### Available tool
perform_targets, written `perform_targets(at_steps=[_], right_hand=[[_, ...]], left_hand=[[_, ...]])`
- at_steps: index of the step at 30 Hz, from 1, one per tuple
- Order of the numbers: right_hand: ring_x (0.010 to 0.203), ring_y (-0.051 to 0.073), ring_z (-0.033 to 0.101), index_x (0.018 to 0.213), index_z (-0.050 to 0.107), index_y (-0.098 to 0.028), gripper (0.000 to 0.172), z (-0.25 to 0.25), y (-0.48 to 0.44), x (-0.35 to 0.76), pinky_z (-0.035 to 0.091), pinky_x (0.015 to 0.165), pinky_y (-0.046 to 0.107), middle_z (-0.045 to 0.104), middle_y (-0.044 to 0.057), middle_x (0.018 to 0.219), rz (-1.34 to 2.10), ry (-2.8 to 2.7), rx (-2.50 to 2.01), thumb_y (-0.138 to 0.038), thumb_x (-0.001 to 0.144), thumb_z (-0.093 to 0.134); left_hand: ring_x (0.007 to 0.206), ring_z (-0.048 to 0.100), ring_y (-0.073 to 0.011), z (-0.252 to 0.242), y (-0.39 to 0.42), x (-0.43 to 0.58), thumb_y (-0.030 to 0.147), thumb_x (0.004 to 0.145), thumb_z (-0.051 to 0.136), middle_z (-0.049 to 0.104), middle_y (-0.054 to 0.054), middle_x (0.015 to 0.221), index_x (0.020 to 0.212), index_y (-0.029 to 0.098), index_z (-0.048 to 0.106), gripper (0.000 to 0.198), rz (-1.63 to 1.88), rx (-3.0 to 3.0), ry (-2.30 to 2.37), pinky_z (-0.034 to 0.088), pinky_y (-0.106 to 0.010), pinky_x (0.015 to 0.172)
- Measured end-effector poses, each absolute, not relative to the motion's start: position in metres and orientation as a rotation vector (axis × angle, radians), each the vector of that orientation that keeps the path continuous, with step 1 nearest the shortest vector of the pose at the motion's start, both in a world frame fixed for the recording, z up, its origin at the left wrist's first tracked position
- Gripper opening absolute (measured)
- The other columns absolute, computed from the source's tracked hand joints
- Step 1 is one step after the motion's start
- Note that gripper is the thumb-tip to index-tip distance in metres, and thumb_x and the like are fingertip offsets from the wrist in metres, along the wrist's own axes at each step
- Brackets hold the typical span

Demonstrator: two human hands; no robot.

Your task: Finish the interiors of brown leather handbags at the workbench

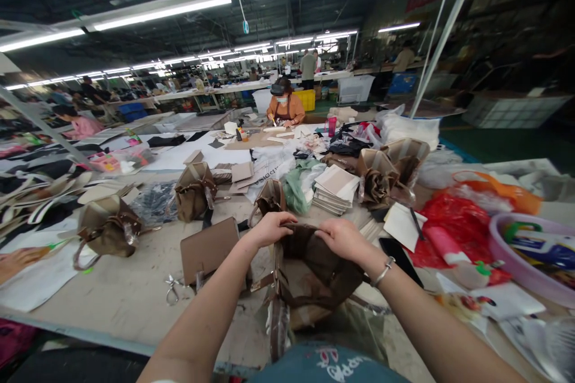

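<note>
A brown bag [309,275] lies open-mouthed at the table's front edge, close to the body, its dark lining showing. My left hand [272,229] pinches the far rim of the bag on its left side. On the same rim, a little to the right, my right hand [340,237] is closed with thumb and fingers over the edge. Straps with metal parts hang at the bag's left side. A flat brown panel [209,248] rests left of my left forearm, with small metal scissors [172,290] beside it.
More brown bags [194,191] stand across the table. A stack of beige boards [335,188] sits behind my hands. Rightward are a red plastic bag [458,221] and a purple basin [498,239]. A person's hand [20,262] shows at far left; another person [286,109] sits opposite.
</note>
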State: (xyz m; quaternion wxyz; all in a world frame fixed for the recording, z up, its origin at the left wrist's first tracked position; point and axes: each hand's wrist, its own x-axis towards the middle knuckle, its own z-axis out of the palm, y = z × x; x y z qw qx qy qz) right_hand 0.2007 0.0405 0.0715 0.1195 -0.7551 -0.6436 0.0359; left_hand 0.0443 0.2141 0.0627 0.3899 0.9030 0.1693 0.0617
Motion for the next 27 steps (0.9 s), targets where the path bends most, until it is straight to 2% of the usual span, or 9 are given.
perform_targets(at_steps=[3, 8, 17, 20, 23, 27], right_hand=[[0.067, 0.015, 0.054, 0.073, 0.064, -0.02, 0.034, 0.068, 0.041, 0.203, 0.033, 0.062, 0.025, 0.064, 0.004, 0.072, 0.108, -1.865, -2.188, -0.039, 0.09, 0.04], [0.066, 0.015, 0.053, 0.072, 0.063, -0.019, 0.034, 0.066, 0.04, 0.203, 0.033, 0.061, 0.025, 0.063, 0.003, 0.07, 0.104, -1.847, -2.144, -0.038, 0.089, 0.041], [0.063, 0.014, 0.054, 0.07, 0.065, -0.02, 0.038, 0.07, 0.036, 0.2, 0.033, 0.058, 0.025, 0.064, 0.002, 0.068, 0.209, -1.725, -2.171, -0.04, 0.09, 0.039], [0.067, 0.015, 0.057, 0.079, 0.068, -0.021, 0.043, 0.075, 0.035, 0.199, 0.035, 0.059, 0.025, 0.067, 0.003, 0.074, 0.259, -1.703, -2.16, -0.049, 0.09, 0.036], [0.068, 0.016, 0.058, 0.093, 0.067, -0.023, 0.044, 0.078, 0.037, 0.198, 0.035, 0.058, 0.024, 0.068, 0.003, 0.078, 0.292, -1.726, -2.12, -0.058, 0.084, 0.042], [0.068, 0.015, 0.057, 0.091, 0.067, -0.024, 0.035, 0.077, 0.049, 0.197, 0.035, 0.058, 0.024, 0.068, 0.001, 0.078, 0.254, -1.825, -2.104, -0.053, 0.082, 0.049]], left_hand=[[0.085, 0.06, -0.0161, 0.064, 0.213, 0.043, 0.027, 0.063, 0.069, 0.068, 0.0, 0.091, 0.099, 0.019, 0.065, 0.037, 0.163, 2.271, 0.404, 0.045, -0.022, 0.077], [0.075, 0.06, -0.0148, 0.066, 0.207, 0.043, 0.039, 0.065, 0.068, 0.068, 0.002, 0.077, 0.083, 0.019, 0.07, 0.027, 0.215, 2.343, 0.469, 0.043, -0.021, 0.068], [0.075, 0.061, -0.0146, 0.062, 0.203, 0.044, 0.038, 0.073, 0.06, 0.071, 0.002, 0.078, 0.081, 0.022, 0.073, 0.022, 0.3, 2.449, 0.569, 0.042, -0.021, 0.067], [0.075, 0.061, -0.0145, 0.06, 0.202, 0.044, 0.038, 0.074, 0.058, 0.071, 0.002, 0.079, 0.082, 0.023, 0.073, 0.022, 0.333, 2.472, 0.578, 0.042, -0.021, 0.068], [0.075, 0.061, -0.0147, 0.058, 0.202, 0.045, 0.038, 0.075, 0.057, 0.071, 0.002, 0.079, 0.082, 0.023, 0.073, 0.023, 0.331, 2.489, 0.589, 0.042, -0.022, 0.067], [0.076, 0.061, -0.0151, 0.056, 0.203, 0.045, 0.039, 0.076, 0.056, 0.071, 0.001, 0.08, 0.083, 0.022, 0.072, 0.024, 0.334, 2.509, 0.58, 0.042, -0.022, 0.068]])
